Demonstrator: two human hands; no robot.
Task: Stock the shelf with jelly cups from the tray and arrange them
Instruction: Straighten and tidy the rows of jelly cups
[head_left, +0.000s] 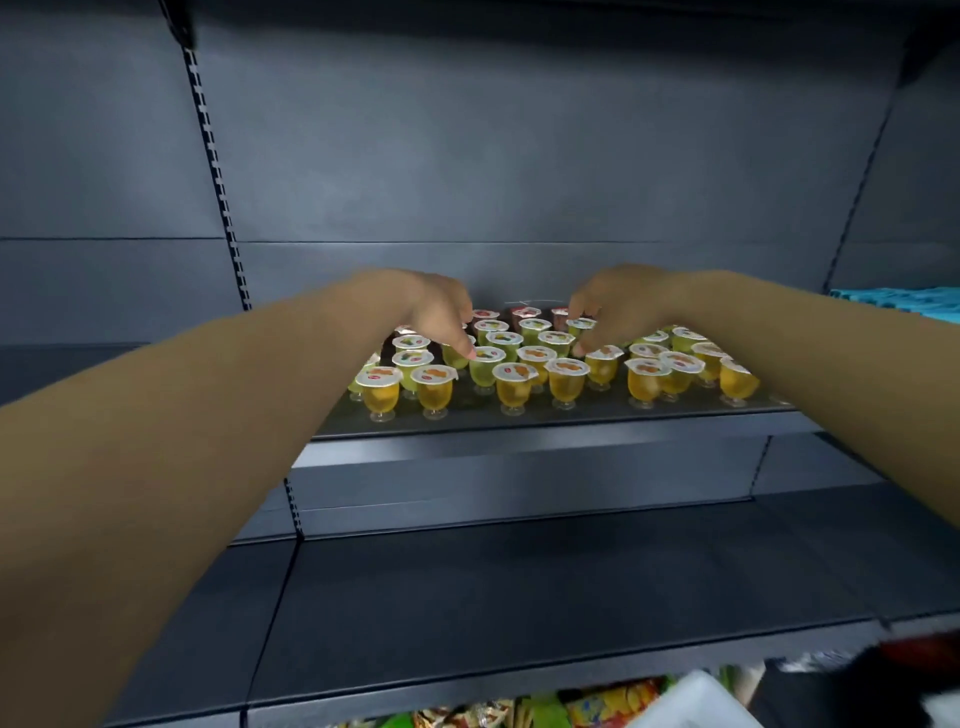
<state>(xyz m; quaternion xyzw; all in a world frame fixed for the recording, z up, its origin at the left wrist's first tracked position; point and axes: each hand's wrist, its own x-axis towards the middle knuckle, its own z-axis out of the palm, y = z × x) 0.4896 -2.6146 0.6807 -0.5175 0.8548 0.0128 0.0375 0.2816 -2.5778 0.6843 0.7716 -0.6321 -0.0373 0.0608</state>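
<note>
Yellow and green jelly cups (524, 358) are crowding the shelf (545, 423) mid-frame.
Both hands are hovering over them: left hand (441, 312) fingertip touching a green cup (485, 366), right hand (605, 306) pinching a back-row cup (580, 326).

No text can be read anywhere. The jelly cups (519, 382) have printed lids, too blurred to make out.

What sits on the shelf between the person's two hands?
In the head view, green jelly cups fill the gap between left hand and right hand.
</note>
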